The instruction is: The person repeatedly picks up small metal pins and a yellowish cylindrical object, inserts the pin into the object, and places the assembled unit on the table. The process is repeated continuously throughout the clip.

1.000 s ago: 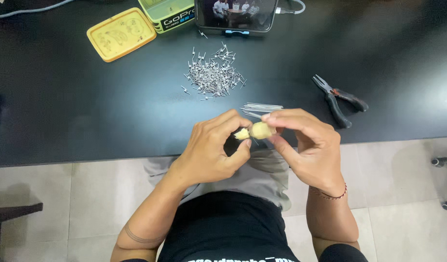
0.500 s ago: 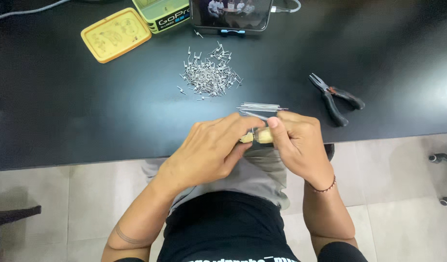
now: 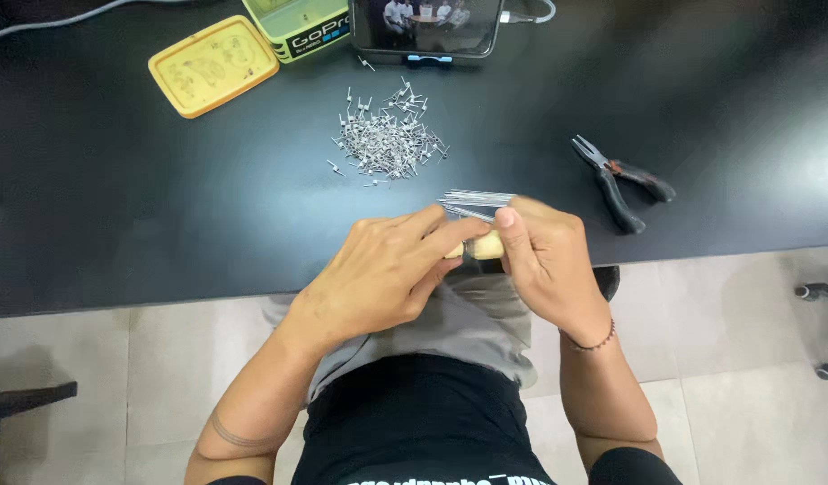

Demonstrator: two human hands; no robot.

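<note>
My left hand [image 3: 382,274] and my right hand [image 3: 547,260] meet at the near edge of the black table [image 3: 162,198]. Together they pinch a small pale yellow object [image 3: 486,246], mostly hidden by my fingers. A bundle of thin straight metal wires [image 3: 475,199] lies on the table just beyond my right hand's fingers. Farther back sits a heap of several small bent metal pieces [image 3: 387,139].
Pliers with dark handles [image 3: 620,180] lie to the right. At the back stand a yellow lid [image 3: 213,65], a green box [image 3: 301,25] and a phone propped on a stand [image 3: 427,25]. A chair base [image 3: 823,359] shows on the tiled floor at right.
Both hands have closed in over the yellow object, so less of it shows. My right hand has turned palm down. The view has shifted slightly.
</note>
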